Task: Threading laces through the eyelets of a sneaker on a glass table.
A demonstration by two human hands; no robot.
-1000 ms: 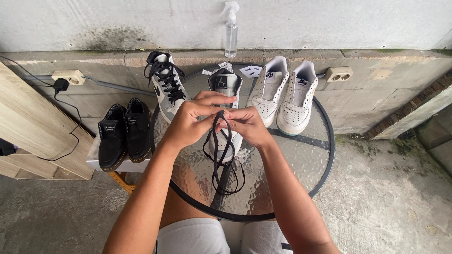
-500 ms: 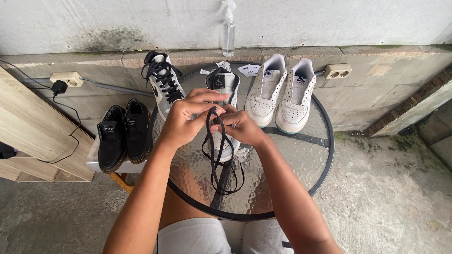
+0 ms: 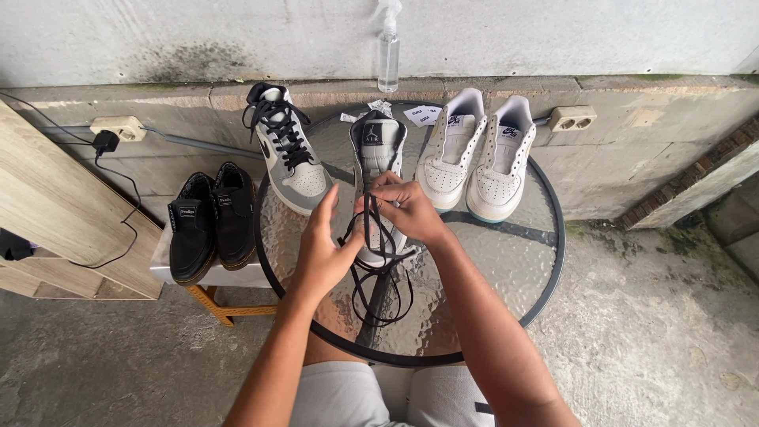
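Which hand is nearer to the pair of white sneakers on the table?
Right. The right hand is just left of the white sneakers, pinching the black lace; the left hand is farther left.

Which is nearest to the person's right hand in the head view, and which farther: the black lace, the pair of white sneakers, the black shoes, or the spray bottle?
Ranked from the right hand:
1. Black lace, pinched in its grip.
2. Pair of white sneakers, just beyond it, right side of the glass table.
3. Spray bottle, on the ledge behind.
4. Black shoes, far left, off the table.
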